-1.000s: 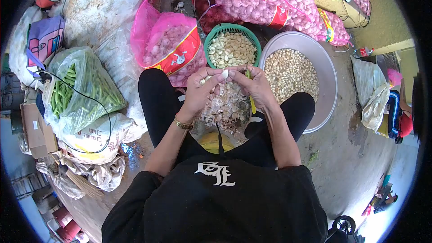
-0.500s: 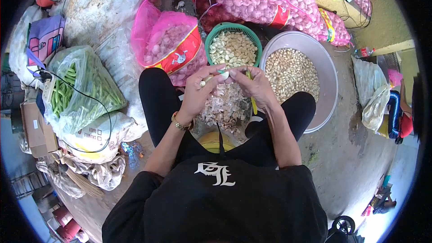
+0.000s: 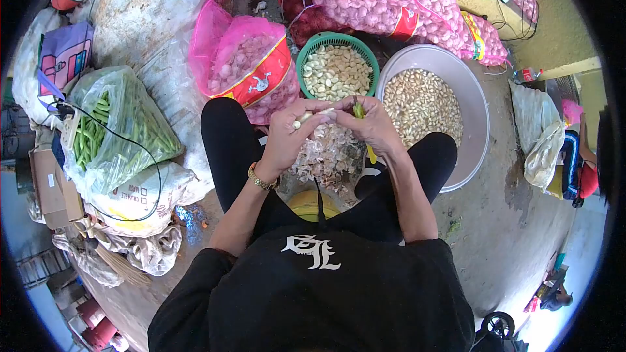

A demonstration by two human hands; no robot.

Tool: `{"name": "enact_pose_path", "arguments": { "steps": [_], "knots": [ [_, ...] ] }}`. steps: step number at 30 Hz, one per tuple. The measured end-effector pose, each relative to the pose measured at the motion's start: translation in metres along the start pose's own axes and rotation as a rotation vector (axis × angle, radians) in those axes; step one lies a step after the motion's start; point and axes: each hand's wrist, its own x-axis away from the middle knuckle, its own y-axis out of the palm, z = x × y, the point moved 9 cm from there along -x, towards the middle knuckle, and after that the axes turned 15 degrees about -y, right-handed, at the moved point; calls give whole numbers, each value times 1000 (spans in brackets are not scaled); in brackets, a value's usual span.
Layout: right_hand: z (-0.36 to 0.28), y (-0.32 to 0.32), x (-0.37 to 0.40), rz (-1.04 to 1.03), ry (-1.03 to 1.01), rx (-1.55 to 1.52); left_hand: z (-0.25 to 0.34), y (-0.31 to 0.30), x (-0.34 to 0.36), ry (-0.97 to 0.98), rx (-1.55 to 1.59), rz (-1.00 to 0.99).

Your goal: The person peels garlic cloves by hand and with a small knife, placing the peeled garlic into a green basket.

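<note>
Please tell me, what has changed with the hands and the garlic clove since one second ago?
The left hand and right hand drew together, their fingers closing over the garlic clove, so less of it shows now. The left hand still holds the clove; the right still grips the small knife. The green basket, metal bowl and pile of peels stayed in place.

Heap of garlic skins (image 3: 329,153) on the ground between the knees. Left hand (image 3: 287,137) and right hand (image 3: 372,124) meet above it, garlic clove (image 3: 321,115) between them, knife (image 3: 358,110) in the right. Basket (image 3: 301,65) of cloves just ahead; bowl (image 3: 479,124) of cloves touching its right side; open garlic sack (image 3: 244,72) left of basket. Stacked garlic sacks (image 3: 391,0) behind. Bag of string beans (image 3: 117,130) far left.
</note>
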Motion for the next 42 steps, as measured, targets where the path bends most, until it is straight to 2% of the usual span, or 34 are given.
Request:
{"name": "enact_pose_path", "arguments": {
  "steps": [1, 3, 7, 9, 10, 12, 13, 15, 19, 21, 22, 24, 27, 31, 33, 37, 39, 42],
  "knots": [
    [-1, -2, 0, 0, -1, 0, 0, 0, -1, 0, 0, 0],
    [10, -9, 4, 24, 155, -43, -4, 0, -3, -41, 191, -30],
    [1, -5, 3, 11, 110, -12, -6, -1, -6, -7, 256, -33],
    [-10, 0, 1, -5, -22, 21, -7, -4, -7, 23, 248, -20],
    [-7, 2, 0, -6, -22, 21, -6, -4, -7, 23, 248, -19],
    [-12, 1, -2, 8, -218, 91, -9, -5, -10, -31, 244, -7],
    [-8, 2, -3, 9, -218, 91, -8, -5, -11, -31, 243, -7],
    [-13, -1, -4, 59, -343, 229, -4, -4, -13, -9, 198, 21],
    [-24, 1, -4, 79, -463, 380, -5, -4, -16, -30, 196, 36],
    [-33, 2, -2, 152, -513, 325, -11, 0, -17, -149, 237, -31],
    [-30, 1, -3, 151, -513, 325, -11, -2, -17, -149, 237, -31],
    [-30, 6, -3, 70, -655, 331, -14, 0, -19, -167, 256, -88],
    [-29, 3, -1, 96, -712, 396, -6, 0, -18, -78, 211, -47],
    [-29, 6, 4, 117, -731, 437, 12, -4, -10, 30, 43, 49],
    [-26, 6, 5, 96, -652, 478, 27, -4, -7, 193, -267, 101],
    [-26, 6, 5, 77, -651, 444, 31, -7, -2, 231, -311, 160],
    [-14, 3, 1, 60, -540, 357, 24, -8, -5, 168, -238, 123],
    [-11, 3, 1, 57, -509, 287, 22, -10, -5, 168, -225, 136]
  ]
}}
